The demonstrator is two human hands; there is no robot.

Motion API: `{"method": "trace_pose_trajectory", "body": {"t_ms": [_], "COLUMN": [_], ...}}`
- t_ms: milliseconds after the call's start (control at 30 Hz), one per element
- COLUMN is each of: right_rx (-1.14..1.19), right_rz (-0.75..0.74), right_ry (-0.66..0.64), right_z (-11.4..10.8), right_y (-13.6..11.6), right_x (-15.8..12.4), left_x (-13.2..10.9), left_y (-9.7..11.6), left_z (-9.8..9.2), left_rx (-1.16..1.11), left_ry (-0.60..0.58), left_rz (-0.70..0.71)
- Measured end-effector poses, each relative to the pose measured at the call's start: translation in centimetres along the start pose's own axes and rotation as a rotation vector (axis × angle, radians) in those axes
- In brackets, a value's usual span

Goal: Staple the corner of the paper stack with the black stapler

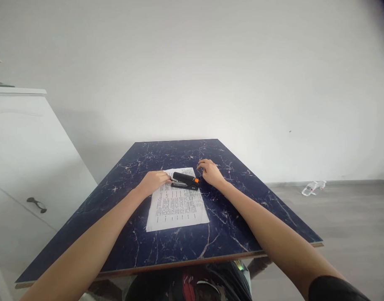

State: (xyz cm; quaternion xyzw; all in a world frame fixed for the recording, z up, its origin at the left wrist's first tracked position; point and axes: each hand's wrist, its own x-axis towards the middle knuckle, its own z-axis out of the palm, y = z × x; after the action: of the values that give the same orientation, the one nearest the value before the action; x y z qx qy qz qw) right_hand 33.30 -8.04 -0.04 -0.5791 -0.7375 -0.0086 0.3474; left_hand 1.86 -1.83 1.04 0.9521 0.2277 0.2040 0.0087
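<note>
A black stapler [185, 182] with an orange part at its right end lies across the upper half of a printed sheet of paper [176, 209]. Over the paper's upper left edge rests my left hand [153, 182], its fingers stretched out and their tips at the stapler's left end. Whether those fingertips press on the stapler or only on the paper, I cannot tell. My right hand [211, 172] is just right of the stapler's orange end, with fingers loosely bent and apart, holding nothing. One or more further sheets may lie under the top one.
The dark blue marbled table [236, 234] has its far edge near the pale wall [192, 83]. At left stands a white cabinet [29, 146] with a dark handle [37, 205]. A crumpled clear plastic item [313, 187] lies on the floor at right.
</note>
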Motion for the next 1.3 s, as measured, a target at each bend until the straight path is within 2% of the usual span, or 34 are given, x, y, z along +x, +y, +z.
{"method": "trace_pose_trajectory", "body": {"t_ms": [467,867,1000,1100,1200,1300], "right_rx": [0.011,0.030,0.227,0.387,0.380,0.336], "right_rz": [-0.027,-0.028,-0.063,-0.149,-0.220,-0.222], "right_ry": [-0.003,-0.015,-0.033,-0.161,-0.269,-0.298], "right_z": [0.5,0.2,-0.8,-1.2,-0.6,0.3], "right_y": [0.5,-0.1,-1.7,-3.4,-4.7,-5.0], "right_x": [0.1,0.0,-0.2,-0.5,-0.8,-1.1], "left_x": [0.0,0.2,-0.4,-1.3,-2.0,-2.1], "left_y": [-0.8,-0.6,-0.9,-1.7,-2.4,-2.1], "left_z": [0.9,0.4,-0.4,-1.3,-1.8,-1.8], "left_rx": [0.027,-0.044,-0.242,-0.438,-0.559,-0.633], "left_ry": [-0.037,-0.089,-0.086,-0.117,-0.178,-0.182], "left_rz": [-0.017,-0.050,-0.126,-0.239,-0.281,-0.300]}}
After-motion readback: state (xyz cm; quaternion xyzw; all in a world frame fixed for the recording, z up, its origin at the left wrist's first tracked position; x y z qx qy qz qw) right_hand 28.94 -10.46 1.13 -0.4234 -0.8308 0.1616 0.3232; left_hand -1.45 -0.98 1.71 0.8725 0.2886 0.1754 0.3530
